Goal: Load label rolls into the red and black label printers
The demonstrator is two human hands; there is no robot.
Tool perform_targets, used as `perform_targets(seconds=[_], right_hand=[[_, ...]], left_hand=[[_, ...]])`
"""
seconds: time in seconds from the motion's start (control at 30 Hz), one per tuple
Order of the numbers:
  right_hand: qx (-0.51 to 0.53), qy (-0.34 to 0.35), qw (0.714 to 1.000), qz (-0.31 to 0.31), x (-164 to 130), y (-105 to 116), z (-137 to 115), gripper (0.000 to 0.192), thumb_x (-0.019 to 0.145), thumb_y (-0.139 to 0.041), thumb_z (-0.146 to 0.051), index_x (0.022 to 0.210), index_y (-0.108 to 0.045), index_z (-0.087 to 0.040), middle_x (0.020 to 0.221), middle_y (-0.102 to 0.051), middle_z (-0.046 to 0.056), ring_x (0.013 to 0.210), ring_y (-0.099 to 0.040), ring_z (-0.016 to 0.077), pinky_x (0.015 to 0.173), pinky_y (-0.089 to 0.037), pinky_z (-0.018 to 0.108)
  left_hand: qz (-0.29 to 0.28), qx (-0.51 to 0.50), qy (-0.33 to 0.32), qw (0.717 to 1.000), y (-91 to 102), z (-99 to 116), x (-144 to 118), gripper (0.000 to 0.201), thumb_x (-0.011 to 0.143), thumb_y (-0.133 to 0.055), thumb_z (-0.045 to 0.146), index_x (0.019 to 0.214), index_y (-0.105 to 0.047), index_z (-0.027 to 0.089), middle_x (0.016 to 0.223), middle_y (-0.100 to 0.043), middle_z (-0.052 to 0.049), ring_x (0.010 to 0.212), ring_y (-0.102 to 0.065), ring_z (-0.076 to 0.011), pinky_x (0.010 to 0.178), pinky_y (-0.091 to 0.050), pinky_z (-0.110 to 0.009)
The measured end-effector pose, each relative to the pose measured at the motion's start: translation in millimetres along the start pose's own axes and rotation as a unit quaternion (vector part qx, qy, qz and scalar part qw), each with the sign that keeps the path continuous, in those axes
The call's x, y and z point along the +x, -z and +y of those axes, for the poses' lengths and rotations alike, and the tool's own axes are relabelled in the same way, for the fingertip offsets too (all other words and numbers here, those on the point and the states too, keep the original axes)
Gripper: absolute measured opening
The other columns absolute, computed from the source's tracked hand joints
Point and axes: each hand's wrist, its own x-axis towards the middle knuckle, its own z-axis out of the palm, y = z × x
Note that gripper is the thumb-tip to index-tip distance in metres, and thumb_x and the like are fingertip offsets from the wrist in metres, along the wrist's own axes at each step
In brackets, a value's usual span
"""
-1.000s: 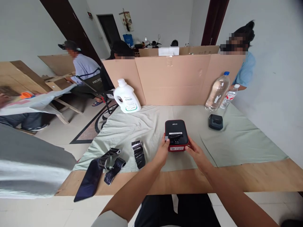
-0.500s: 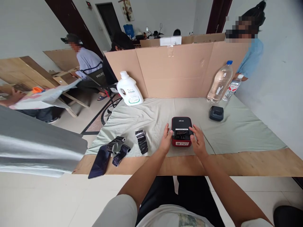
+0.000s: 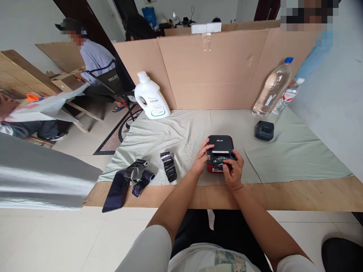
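Observation:
A black-topped, red-bodied device like a small label printer (image 3: 220, 142) stands on the cloth before me. Along its left side rests my left hand (image 3: 202, 158), fingers bent over the top edge and holding it. From the front of the device shows a shiny black strip (image 3: 219, 163). The thumb and fingers of my right hand (image 3: 234, 172) are closed at the strip's right end, by the front right corner. To the left lie a roll of black glossy film (image 3: 169, 166) and two partly unrolled pieces, a nearer film roll (image 3: 143, 183) and a farther film roll (image 3: 136, 168).
A dark tablet (image 3: 115, 191) overhangs the table's front left edge. A white jug (image 3: 153, 97), a large clear bottle (image 3: 273, 88), a small bottle (image 3: 287, 97) and a black battery-like block (image 3: 264, 130) stand farther back. Cardboard (image 3: 212, 71) walls the rear. Other people sit beyond.
Both hands have closed in on the device: the left fingers onto its top left edge, the right fingers onto the black strip at its front. The head view has tipped down slightly.

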Motion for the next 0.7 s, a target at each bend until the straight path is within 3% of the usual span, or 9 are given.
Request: perform_targets(seconds=[0.2,0.43,0.57,0.7], right_hand=[[0.062,0.047,0.996,0.04,-1.8,-4.7,2.2,0.015,0.086,-0.05,-0.03,0.09,-0.061,-0.02,0.139,-0.039,0.01,0.126,-0.041,0.0279,0.103,-0.037,0.052],[0.056,0.043,0.997,0.039,-3.3,-5.3,4.4,0.023,0.087,-0.049,-0.033,0.104,-0.059,-0.02,0.147,-0.029,0.011,0.131,-0.037,0.0299,0.102,-0.038,0.052],[0.098,0.058,0.993,0.042,-1.7,-4.4,9.3,0.038,0.088,-0.046,-0.043,0.118,-0.051,-0.02,0.141,-0.037,0.015,0.127,-0.041,0.03,0.102,-0.037,0.055],[0.127,0.06,0.989,0.04,0.1,-4.0,12.0,0.043,0.091,-0.036,-0.05,0.118,-0.048,-0.02,0.133,-0.046,0.015,0.122,-0.046,0.0293,0.099,-0.039,0.055]], left_hand=[[0.007,-0.098,0.026,0.995,-3.7,0.2,4.0,0.062,0.058,-0.047,0.01,0.118,-0.054,0.024,0.151,-0.03,0.0,0.131,-0.038,-0.0253,0.105,-0.036,-0.041],[-0.034,-0.061,0.071,0.995,4.0,13.8,9.5,0.069,0.06,-0.05,0.013,0.128,-0.05,0.027,0.157,-0.017,0.003,0.137,-0.029,-0.0273,0.105,-0.035,-0.04],[-0.057,-0.012,0.077,0.995,11.5,22.2,18.3,0.071,0.069,-0.054,0.019,0.139,-0.042,0.029,0.155,-0.025,0.001,0.14,-0.024,-0.0269,0.11,-0.028,-0.041],[-0.019,0.025,0.095,0.995,10.8,26.2,25.5,0.069,0.079,-0.054,0.027,0.144,-0.03,0.027,0.147,-0.037,-0.006,0.129,-0.04,-0.0244,0.104,-0.036,-0.041]])
